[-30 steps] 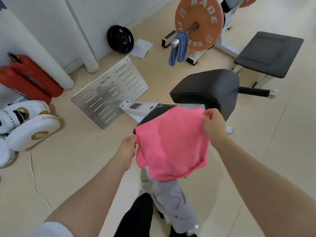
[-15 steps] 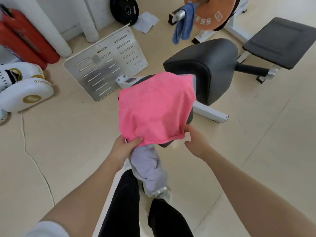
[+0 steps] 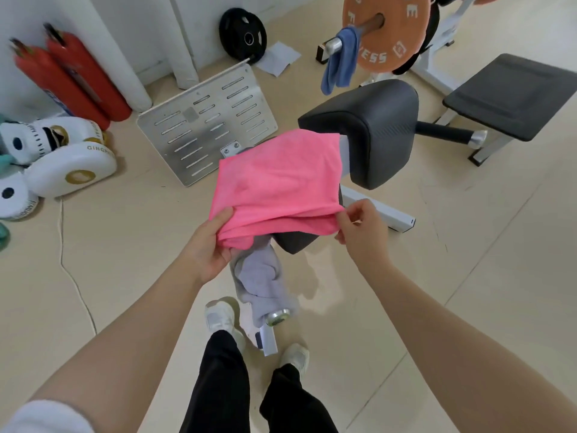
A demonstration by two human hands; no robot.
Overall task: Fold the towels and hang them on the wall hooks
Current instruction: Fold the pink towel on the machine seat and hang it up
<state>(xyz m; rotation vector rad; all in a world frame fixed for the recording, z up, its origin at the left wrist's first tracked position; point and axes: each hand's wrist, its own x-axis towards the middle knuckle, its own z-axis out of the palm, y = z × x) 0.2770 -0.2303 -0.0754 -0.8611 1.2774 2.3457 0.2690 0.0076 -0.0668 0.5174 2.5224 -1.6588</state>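
Both hands hold a bright pink terry towel (image 3: 278, 179) by its near edge: the left hand (image 3: 208, 245) grips the left corner with thumb on top and fingers curled beneath, while the right hand (image 3: 359, 228) pinches the right corner between thumb and forefinger. Folded double, the pink towel lies spread over a black padded seat (image 3: 371, 129) of a gym machine. Just below it a crumpled grey towel (image 3: 265, 282) drapes over a chrome-capped bar, and a blue towel (image 3: 338, 60) hangs from the barbell sleeve beside an orange weight plate (image 3: 385, 29)
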